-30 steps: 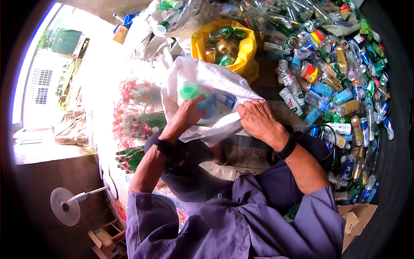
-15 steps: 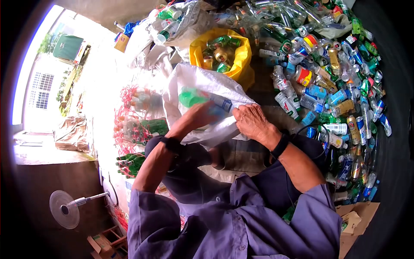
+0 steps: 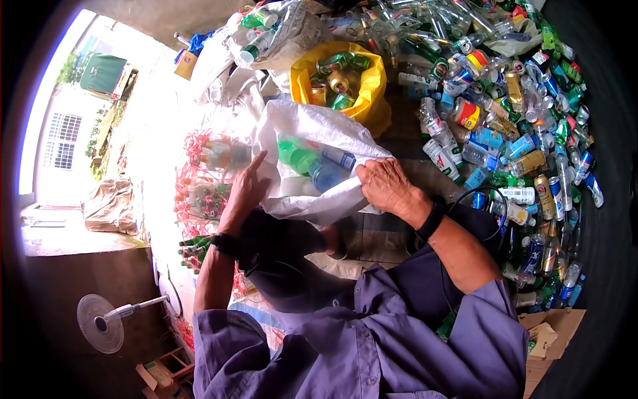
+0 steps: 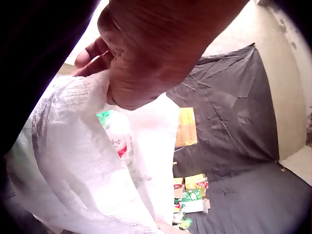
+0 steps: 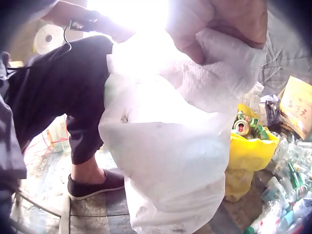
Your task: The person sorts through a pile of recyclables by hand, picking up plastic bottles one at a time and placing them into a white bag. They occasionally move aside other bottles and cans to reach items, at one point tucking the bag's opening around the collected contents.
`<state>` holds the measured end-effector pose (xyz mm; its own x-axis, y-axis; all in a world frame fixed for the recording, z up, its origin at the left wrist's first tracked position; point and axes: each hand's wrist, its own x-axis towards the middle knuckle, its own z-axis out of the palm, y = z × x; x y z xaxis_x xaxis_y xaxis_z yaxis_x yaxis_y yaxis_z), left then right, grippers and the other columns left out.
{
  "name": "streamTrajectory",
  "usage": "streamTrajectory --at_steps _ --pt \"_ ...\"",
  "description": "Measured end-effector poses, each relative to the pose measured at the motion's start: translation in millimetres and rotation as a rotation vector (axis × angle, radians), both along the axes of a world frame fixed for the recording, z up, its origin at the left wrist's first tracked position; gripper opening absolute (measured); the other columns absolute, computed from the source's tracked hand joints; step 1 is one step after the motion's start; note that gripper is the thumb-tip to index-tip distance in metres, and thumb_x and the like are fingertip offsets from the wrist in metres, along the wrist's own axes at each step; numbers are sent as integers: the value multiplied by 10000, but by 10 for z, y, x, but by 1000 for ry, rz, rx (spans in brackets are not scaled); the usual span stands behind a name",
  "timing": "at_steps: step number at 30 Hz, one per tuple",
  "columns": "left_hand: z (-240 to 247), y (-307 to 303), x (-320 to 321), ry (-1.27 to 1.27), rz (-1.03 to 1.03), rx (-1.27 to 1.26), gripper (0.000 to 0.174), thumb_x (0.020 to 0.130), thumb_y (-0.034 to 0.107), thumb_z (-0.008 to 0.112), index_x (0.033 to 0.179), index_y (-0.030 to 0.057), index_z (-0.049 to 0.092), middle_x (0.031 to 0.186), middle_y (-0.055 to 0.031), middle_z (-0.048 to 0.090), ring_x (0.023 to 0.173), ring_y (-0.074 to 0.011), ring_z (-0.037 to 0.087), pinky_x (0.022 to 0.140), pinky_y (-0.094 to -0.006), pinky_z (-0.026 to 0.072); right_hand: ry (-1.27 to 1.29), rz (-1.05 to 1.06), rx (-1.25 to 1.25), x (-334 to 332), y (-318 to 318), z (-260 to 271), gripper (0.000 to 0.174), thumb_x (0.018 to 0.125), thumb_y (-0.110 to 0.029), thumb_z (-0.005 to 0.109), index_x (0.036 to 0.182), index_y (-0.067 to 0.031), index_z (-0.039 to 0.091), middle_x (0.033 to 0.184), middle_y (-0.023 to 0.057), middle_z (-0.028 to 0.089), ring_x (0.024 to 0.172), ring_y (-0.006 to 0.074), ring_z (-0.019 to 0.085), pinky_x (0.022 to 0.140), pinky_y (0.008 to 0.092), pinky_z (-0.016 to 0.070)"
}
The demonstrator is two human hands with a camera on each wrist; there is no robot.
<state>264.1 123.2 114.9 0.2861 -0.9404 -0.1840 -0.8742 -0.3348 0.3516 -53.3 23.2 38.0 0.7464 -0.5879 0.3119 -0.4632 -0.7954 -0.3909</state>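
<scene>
A white woven sack stands between the person's knees, its mouth spread wide. The right hand pinches the sack's right rim with thumb and fingers. At the left rim is the left hand, index finger extended; in the left wrist view the cloth passes between its thumb and fingers. Inside the sack lie a green plastic bottle, a bluish clear bottle and a bottle with a dark blue label. The sack's lower body hangs full-length in the right wrist view.
A yellow bag of cans stands just beyond the sack. On the right spreads a large heap of bottles and cans. Glass bottles tied with pink string stand at left, a fan farther off. A cardboard box is at lower right.
The left hand has come out of the sack's mouth and moved left to its rim, leaving the bottles inside uncovered. The right hand has kept its grip on the right rim.
</scene>
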Motion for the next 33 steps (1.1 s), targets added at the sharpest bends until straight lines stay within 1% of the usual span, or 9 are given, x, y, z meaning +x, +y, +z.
streamTrajectory --at_steps 7,9,11,13,15,17,24,27,33 --pt "-245 -83 397 180 36 -354 516 830 30 503 1337 46 599 1085 -189 714 910 -270 675 861 -369 525 -290 -60 -123 78 -82 -59 42 764 -93 576 724 -91 587 657 98 576 608 282 619 598 423 480" --pt "-142 -42 414 371 54 -305 524 835 54 528 1354 17 581 1208 -104 671 957 -174 621 833 -286 502 -204 -24 11 183 -249 -591 37 761 -121 588 773 -98 562 712 89 543 699 258 604 663 410 479" --pt "220 22 69 642 45 -145 516 877 175 547 1367 16 566 1250 -126 643 897 -125 557 811 -264 470 -717 68 582 224 -138 -492 134 753 -158 603 861 -106 544 800 75 511 842 244 573 755 411 469" --pt "98 115 80 480 -25 -272 433 920 187 530 1310 7 583 1386 -83 569 989 -156 496 899 -289 426 -483 -219 -398 287 -40 -504 229 752 -191 614 940 -98 523 862 62 487 916 236 525 816 421 457" --pt "118 125 214 98 -424 -320 399 939 178 532 1279 -23 584 1418 -73 544 1039 -170 511 926 -289 421 -347 -147 -464 87 20 -118 194 736 -184 622 896 -87 569 847 60 512 897 231 548 824 403 469" --pt "150 71 146 530 -228 -199 397 947 178 537 1273 -46 579 1405 -73 550 970 -154 533 880 -281 438 -230 -42 -248 36 35 137 165 726 -172 622 854 -78 581 840 69 521 899 240 557 828 398 474" --pt "1 -62 318 818 256 -177 346 949 54 501 1262 -60 591 1392 -96 554 909 -136 564 723 -214 460 -425 164 87 -263 25 656 162 708 -126 673 834 -28 643 877 123 608 915 294 603 833 417 495" --pt "-135 -38 344 395 -165 -421 367 933 94 498 1262 -16 618 1337 -116 567 1104 -228 576 976 -324 458 -576 47 169 -648 -39 1024 232 724 -97 744 919 3 665 861 139 642 890 326 625 827 416 511" --pt "-59 -103 -97 191 -155 -714 201 912 99 545 1021 33 701 1021 -115 671 861 -247 655 784 -361 521 -853 -504 365 -1945 53 918 229 946 -191 673 1059 6 702 890 105 740 761 138 699 637 297 550"
